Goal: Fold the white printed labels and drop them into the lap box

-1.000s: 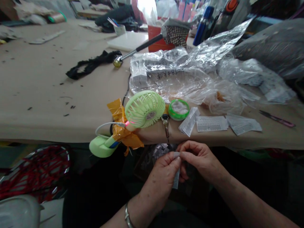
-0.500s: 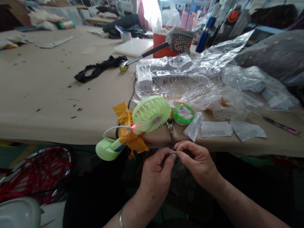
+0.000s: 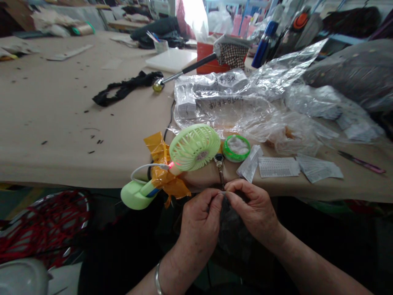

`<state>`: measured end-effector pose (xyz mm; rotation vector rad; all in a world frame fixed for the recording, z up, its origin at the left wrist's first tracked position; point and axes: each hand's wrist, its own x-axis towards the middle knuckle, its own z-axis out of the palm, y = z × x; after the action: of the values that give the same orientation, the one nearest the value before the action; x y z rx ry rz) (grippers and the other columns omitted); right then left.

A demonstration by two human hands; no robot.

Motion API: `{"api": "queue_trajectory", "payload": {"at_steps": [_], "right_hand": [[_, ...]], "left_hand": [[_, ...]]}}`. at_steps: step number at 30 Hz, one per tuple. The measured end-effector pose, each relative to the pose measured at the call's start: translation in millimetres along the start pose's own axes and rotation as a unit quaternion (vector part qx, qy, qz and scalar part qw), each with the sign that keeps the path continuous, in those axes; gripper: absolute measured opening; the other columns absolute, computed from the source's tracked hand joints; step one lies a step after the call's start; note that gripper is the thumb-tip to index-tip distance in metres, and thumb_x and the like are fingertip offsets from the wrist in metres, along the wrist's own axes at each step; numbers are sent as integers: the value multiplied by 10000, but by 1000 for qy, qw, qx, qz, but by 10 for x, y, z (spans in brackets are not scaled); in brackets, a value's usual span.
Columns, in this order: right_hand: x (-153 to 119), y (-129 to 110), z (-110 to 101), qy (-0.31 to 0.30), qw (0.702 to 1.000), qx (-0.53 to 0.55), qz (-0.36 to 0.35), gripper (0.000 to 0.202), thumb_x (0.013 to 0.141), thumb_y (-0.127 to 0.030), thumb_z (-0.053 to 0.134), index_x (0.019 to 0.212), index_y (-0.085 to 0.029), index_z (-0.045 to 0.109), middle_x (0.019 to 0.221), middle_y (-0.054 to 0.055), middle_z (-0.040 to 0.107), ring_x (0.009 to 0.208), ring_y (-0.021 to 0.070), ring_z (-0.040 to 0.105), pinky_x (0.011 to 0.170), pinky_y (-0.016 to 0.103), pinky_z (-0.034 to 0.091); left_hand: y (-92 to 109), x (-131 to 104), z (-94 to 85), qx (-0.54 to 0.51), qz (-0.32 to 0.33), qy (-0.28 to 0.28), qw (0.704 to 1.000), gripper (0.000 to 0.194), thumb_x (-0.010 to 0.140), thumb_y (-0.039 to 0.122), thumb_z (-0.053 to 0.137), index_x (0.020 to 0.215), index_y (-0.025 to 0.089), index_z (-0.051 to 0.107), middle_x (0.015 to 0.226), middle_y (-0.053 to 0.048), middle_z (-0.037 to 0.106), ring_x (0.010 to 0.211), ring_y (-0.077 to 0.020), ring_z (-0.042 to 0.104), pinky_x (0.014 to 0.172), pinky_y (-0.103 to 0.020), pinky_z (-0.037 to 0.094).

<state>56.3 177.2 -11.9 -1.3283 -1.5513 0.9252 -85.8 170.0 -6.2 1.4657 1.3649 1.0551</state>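
My left hand [image 3: 201, 219] and my right hand [image 3: 254, 209] meet just off the table's front edge, thumbs and forefingers pinched close together. Between the fingertips shows a small, thin greyish strip [image 3: 222, 193], too small to name. Right behind the fingertips, a slim metal-and-brown tool [image 3: 219, 168] sticks out over the edge. A light green handheld fan [image 3: 195, 147], fixed with orange-brown tape [image 3: 172, 186], leans beside it. To the right of the fan stands a round green tub [image 3: 236, 148] with white, fluffy stuffing in it.
Stacks of printed paper labels [image 3: 278, 167] lie right of the tub, with pink-handled tweezers or a cutter [image 3: 362, 162] further right. Crumpled clear plastic bags [image 3: 227, 106] spread behind. A black cloth strip [image 3: 123, 89] and a long-handled tool [image 3: 190, 69] lie at back left.
Both hands have risen slightly and still pinch at the same spot. The small strip between the fingertips shows at a slightly different angle. The view has shifted a little.
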Motion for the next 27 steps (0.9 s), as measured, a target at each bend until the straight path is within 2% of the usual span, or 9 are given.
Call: {"api": "queue_trajectory", "payload": {"at_steps": [10, 21, 25, 27], "right_hand": [[-1, 2, -7, 2, 1000, -8, -12, 95, 846, -236, 550, 800, -183, 614, 742, -6, 630, 684, 113, 569, 658, 214, 453], [-36, 56, 19, 13, 1000, 10, -16, 82, 861, -231, 567, 820, -187, 622, 752, -20, 639, 689, 96, 583, 660, 189, 466], [-176, -8, -77, -19, 1000, 5, -25, 77, 860, -212, 579, 917, -206, 630, 814, -23, 672, 737, 94, 626, 685, 172, 492], [-215, -87, -178, -35, 997, -23, -58, 79, 867, -189, 565, 923, -205, 617, 813, -24, 666, 723, 85, 628, 668, 163, 495]], "left_hand": [[-1, 28, -6, 14, -7, -2, 1000, 136, 837, 188, 555, 750, 196, 660, 626, 31, 636, 555, -110, 539, 535, -192, 388], [-27, 25, 24, 17, 30, 15, 999, 162, 845, 158, 524, 743, 174, 648, 614, 34, 625, 554, -91, 543, 541, -167, 401], [-26, -69, 1, -10, 16, -5, 1000, 153, 842, 172, 528, 768, 177, 661, 650, 19, 648, 587, -104, 571, 572, -175, 423], [-65, -106, -10, -18, -2, -16, 1000, 167, 843, 197, 530, 749, 180, 667, 633, 13, 642, 573, -113, 567, 549, -183, 420]]}}
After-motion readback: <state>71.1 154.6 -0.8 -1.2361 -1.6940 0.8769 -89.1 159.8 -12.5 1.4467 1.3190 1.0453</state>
